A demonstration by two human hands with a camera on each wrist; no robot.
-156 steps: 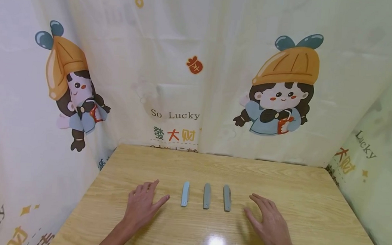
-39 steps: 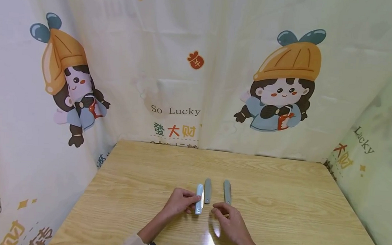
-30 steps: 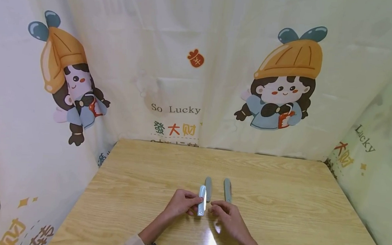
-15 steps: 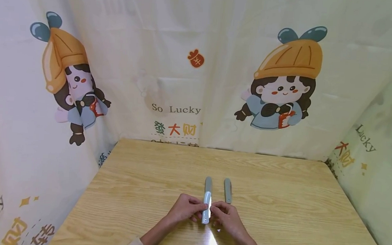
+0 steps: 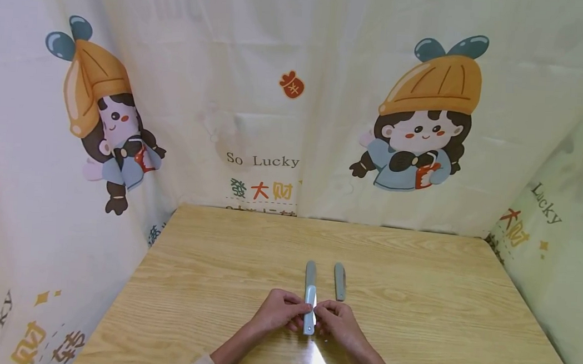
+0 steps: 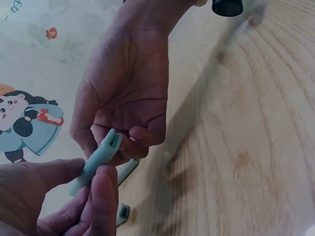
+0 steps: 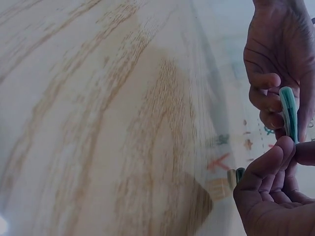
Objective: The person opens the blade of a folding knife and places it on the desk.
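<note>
A light blue folding knife [image 5: 309, 322] is held upright-looking over the front middle of the table in the head view, its bright blade edge folded along the right side. My left hand [image 5: 277, 310] grips its handle between thumb and fingers. From the other side, my right hand [image 5: 344, 323] pinches at the blade side with thumb and forefinger. The left wrist view shows the knife [image 6: 94, 164] slanting between both hands, its slotted end uppermost. In the right wrist view, right fingertips meet the knife [image 7: 289, 110] at its lower end.
Two grey folding knives lie beyond my hands: one grey knife [image 5: 310, 271] directly behind the blue one and partly covered by it, another grey knife [image 5: 340, 282] to the right. The wooden table [image 5: 191, 265] ends at a printed curtain [image 5: 323, 150].
The blue knife was taken up from the table by the left hand and moved right. The right hand came in from the right, and its fingertips now reach the blade side.
</note>
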